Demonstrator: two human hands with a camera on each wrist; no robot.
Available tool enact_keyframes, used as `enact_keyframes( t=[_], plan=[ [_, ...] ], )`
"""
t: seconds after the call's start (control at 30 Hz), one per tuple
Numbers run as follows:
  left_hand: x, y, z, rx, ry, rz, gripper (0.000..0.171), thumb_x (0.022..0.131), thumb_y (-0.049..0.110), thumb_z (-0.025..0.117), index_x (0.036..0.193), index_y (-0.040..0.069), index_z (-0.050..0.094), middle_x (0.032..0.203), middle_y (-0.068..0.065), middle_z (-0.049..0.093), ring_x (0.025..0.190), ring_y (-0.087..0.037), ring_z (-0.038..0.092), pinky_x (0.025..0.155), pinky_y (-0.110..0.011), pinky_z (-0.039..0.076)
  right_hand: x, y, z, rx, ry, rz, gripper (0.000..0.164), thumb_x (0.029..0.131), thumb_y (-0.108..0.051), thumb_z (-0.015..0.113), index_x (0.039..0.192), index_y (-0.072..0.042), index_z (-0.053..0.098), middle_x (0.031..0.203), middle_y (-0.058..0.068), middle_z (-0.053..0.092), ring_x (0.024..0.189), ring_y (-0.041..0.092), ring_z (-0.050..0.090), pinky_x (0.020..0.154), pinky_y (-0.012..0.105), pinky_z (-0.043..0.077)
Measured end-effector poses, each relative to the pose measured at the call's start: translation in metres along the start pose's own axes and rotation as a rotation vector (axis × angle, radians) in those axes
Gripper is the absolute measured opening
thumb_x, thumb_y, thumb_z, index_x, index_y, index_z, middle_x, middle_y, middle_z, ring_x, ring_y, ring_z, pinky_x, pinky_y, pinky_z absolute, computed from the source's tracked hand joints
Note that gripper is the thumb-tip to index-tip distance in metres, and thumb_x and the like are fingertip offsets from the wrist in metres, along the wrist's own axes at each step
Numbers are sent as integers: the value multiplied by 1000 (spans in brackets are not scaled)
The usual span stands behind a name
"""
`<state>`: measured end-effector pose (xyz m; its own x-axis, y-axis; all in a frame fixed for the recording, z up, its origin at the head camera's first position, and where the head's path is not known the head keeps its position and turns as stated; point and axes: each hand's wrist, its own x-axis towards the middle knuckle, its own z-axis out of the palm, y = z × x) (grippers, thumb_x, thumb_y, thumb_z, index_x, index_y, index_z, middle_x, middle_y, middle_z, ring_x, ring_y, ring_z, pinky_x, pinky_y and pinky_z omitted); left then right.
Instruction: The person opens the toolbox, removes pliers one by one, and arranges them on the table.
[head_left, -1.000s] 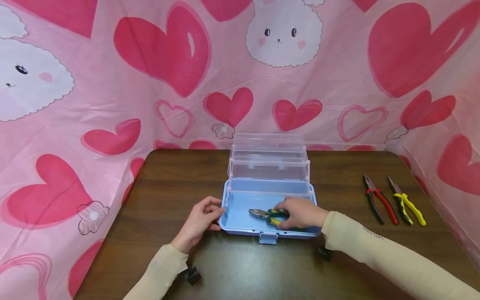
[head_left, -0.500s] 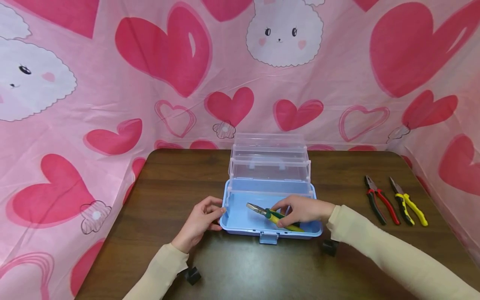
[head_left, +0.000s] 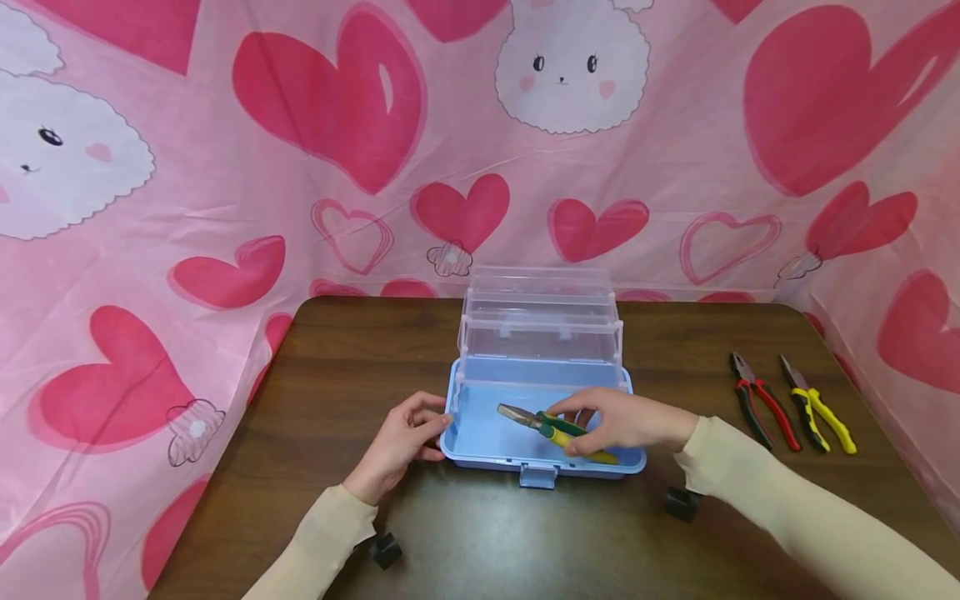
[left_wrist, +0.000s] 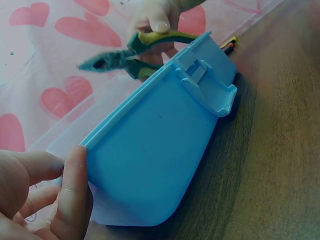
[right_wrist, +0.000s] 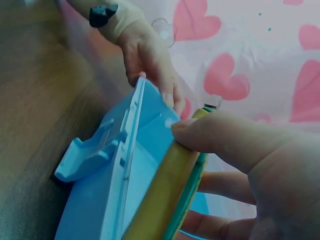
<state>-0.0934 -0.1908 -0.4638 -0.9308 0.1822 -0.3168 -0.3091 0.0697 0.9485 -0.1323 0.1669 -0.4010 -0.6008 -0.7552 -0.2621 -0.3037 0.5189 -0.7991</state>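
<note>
A pair of pliers [head_left: 557, 432] with green and yellow handles is in my right hand [head_left: 630, 419], thumb on the yellow handle and fingers on the far side. Its metal head points left, and in the left wrist view the pliers [left_wrist: 145, 42] stand higher than the front rim. Below lies the light blue toolbox [head_left: 480, 463], its lid raised and clear trays folded up at the back. My left hand [head_left: 397, 437] pinches the toolbox's left edge, thumb on the rim; some of its fingertips are hidden behind the wall.
Right of the toolbox lie red and black pliers [head_left: 757, 398] and yellow and black pliers [head_left: 816, 407] on the brown wooden table [head_left: 360, 342]. The toolbox's front latch [head_left: 537, 477] hangs down. A pink heart-patterned cloth [head_left: 360, 167] rises behind the table.
My right hand has lifted the green and yellow pliers from the toolbox floor, tilting them, then shifted slightly right. The left hand stays on the toolbox edge.
</note>
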Motion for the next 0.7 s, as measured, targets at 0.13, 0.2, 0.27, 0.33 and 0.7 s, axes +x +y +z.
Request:
enact_keyframes(
  t=[0.13,0.2,0.27,0.33,0.7],
  plan=[
    [1,0,-1,5,-5,6,39,99,15,72,131,0,58,108,-24,73,73,-21,69,66,-31,62,-11,-8,-2,13,42,-13,51,93,-29,78,139,-11,66,119,2,65,104,26,61,80,35,58],
    [2,0,-1,11,-6,9,39,99,16,72,132,0,58,108,-24,72,73,-21,69,67,-31,63,-17,-11,-3,14,65,-17,50,93,-29,79,138,-11,66,120,2,65,104,26,61,80,33,59],
    [2,0,-2,17,-6,12,39,99,16,72,132,0,58,109,-25,72,72,-21,69,67,-31,63,-23,-12,-5,9,93,-21,51,92,-29,80,138,-10,67,120,3,65,104,26,61,82,33,59],
    [2,0,-2,20,-5,12,39,99,17,72,132,0,58,109,-25,72,71,-21,69,67,-31,63,-30,-14,-8,-1,122,-17,51,92,-29,80,137,-10,66,121,4,64,103,25,61,83,32,59],
    [1,-1,-3,27,4,-9,39,99,18,73,132,3,59,108,-23,73,74,-22,70,68,-32,62,-64,-12,-17,-132,311,66,61,89,-33,83,137,-2,63,106,6,64,93,17,61,67,26,55]
  ],
)
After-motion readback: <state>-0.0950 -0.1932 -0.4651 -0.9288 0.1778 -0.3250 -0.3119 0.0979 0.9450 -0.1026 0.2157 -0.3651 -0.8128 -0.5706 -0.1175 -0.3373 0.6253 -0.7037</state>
